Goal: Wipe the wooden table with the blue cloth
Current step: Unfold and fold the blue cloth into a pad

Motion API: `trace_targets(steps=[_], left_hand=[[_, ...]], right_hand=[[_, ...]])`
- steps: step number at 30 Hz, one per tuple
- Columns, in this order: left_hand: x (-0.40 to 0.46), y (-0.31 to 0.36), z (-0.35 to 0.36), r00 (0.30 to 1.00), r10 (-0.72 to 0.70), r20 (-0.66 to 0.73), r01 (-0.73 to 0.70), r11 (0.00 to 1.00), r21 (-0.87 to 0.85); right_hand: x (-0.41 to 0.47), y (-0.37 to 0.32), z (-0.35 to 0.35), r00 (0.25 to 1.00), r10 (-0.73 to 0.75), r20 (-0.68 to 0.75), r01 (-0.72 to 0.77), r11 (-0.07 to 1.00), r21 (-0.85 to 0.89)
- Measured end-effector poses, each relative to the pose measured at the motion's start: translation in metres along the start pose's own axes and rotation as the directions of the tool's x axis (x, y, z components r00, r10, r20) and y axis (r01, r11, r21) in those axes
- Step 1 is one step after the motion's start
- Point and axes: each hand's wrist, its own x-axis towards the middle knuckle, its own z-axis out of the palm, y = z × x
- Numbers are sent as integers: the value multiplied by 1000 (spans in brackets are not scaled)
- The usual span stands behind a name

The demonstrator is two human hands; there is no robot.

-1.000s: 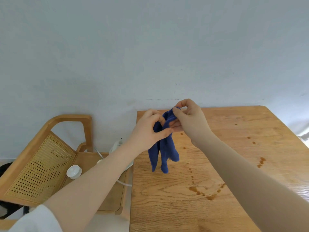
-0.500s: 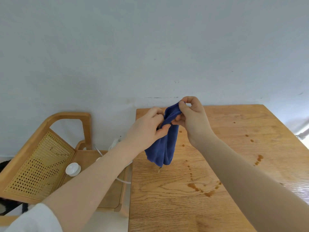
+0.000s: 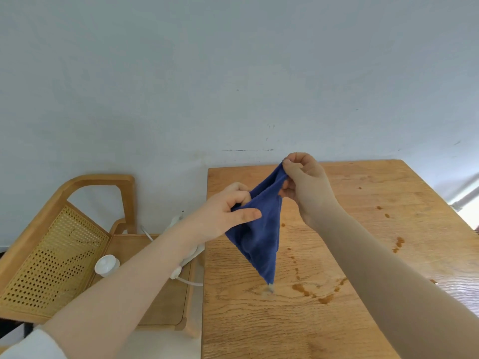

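Note:
The blue cloth (image 3: 259, 234) hangs in the air above the wooden table (image 3: 363, 255), spread into a triangle with its lowest tip just over the tabletop. My left hand (image 3: 223, 213) pinches the cloth's left edge, thumb across the fabric. My right hand (image 3: 305, 182) pinches its top corner, higher and further back. Brown liquid stains (image 3: 321, 296) mark the wood below and to the right of the cloth, with more drops (image 3: 398, 243) toward the right side.
A wooden chair (image 3: 77, 229) with a cane back stands left of the table, against the pale wall. On its seat lie a small white round lid (image 3: 106, 265) and a white cable with a plug (image 3: 181, 268).
My hands have drawn apart, the right one rising toward the back and the left one moving left. The bunched, hanging cloth has opened out into a wider triangle.

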Motion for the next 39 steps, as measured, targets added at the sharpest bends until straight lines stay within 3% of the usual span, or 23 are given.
trace_targets(steps=[3, 6, 9, 12, 14, 16, 18, 20, 23, 25, 26, 28, 29, 30, 32, 34, 36, 39], left_hand=[[6, -15, -23, 990, -72, -118, 83, 993, 88], [26, -18, -43, 937, -47, -346, 122, 973, 197], [40, -9, -49, 885, 40, -464, 76, 971, 228], [31, -19, -46, 911, 26, -411, 85, 964, 252], [18, -42, -37, 956, -56, -289, 134, 956, 260], [7, -67, -25, 979, -129, -157, 167, 951, 259], [0, -89, -10, 982, -175, -73, 189, 935, 299], [0, -109, 0, 979, -189, -74, 203, 929, 311], [14, -130, 3, 956, -240, -167, 279, 920, 274], [29, -144, 1, 928, -286, -240, 335, 921, 196], [35, -152, 1, 909, -315, -274, 367, 915, 166], [42, -168, 1, 855, -382, -352, 450, 883, 135], [42, -176, 1, 835, -403, -374, 477, 869, 128], [40, -185, 2, 837, -406, -368, 480, 867, 136], [33, -196, 4, 870, -387, -305, 453, 872, 186], [29, -201, 1, 891, -366, -269, 426, 880, 212], [30, -201, -6, 896, -348, -276, 403, 899, 173], [38, -194, -18, 874, -353, -334, 409, 905, 114]], right_hand=[[12, 9, 4, 999, -47, -11, 43, 963, -265], [32, 17, 9, 998, -45, -47, 31, 963, -267], [46, 13, 11, 989, -119, -84, 94, 963, -253], [42, 15, 3, 986, -163, -43, 126, 881, -457], [30, 28, -8, 1000, -7, 25, 22, 756, -654], [18, 49, -15, 977, 210, 42, -114, 677, -727], [8, 72, -16, 933, 359, 24, -228, 642, -732], [7, 95, -14, 906, 423, -15, -317, 655, -686], [23, 124, -5, 886, 449, -117, -446, 753, -484], [37, 137, 5, 888, 453, -73, -451, 833, -321], [44, 145, 10, 898, 440, -15, -424, 854, -304], [49, 167, 15, 926, 360, 113, -264, 833, -487], [50, 180, 15, 942, 273, 193, -88, 760, -644], [50, 194, 14, 941, 161, 299, 143, 609, -780], [53, 219, 9, 813, 73, 578, 551, 224, -804], [61, 235, 11, 655, 175, 735, 744, 21, -667], [71, 246, 17, 524, 236, 818, 849, -74, -523], [91, 256, 26, 429, 273, 861, 900, -49, -433]])
